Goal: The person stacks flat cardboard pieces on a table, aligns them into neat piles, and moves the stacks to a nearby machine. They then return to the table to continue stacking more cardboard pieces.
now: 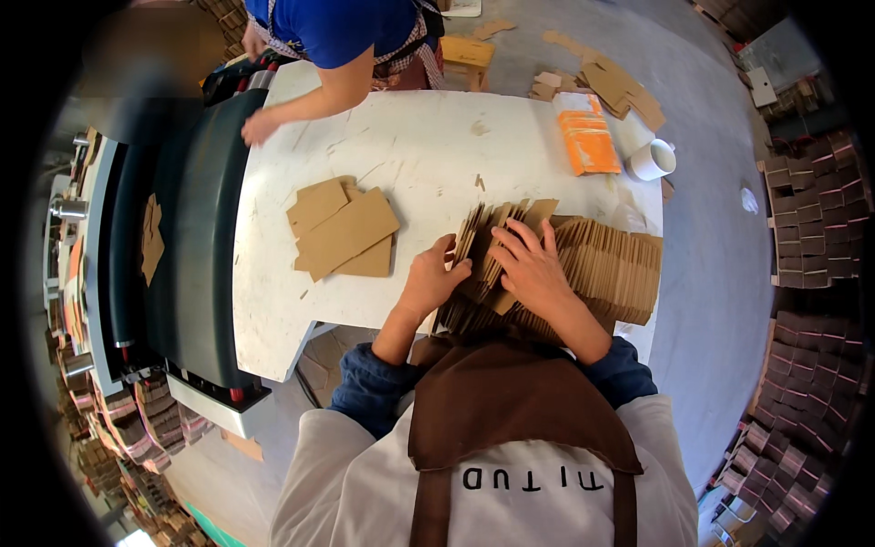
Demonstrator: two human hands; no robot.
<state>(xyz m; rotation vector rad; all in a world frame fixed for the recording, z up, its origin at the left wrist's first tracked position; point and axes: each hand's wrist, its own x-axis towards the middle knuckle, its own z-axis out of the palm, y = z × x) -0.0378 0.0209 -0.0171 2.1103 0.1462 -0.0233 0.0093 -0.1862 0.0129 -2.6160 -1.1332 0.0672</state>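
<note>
White table (419,137) bears a cardboard row (612,264); mug (651,162) beyond, contents unclear; left hand (429,279) alongside, grip uncertain; right hand (536,266) spread wide atop.

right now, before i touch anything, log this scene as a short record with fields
left hand: at the left end of the packed cardboard row; firmness of grip unclear
right hand: fingers spread over the row's pieces; grip unclear
loose pile: flat cardboard pieces, left of the hands
surface: white table
far right of table: orange-and-white package, white cup beside it
left of table: dark belt carrying cardboard
across table: co-worker's hand
</note>
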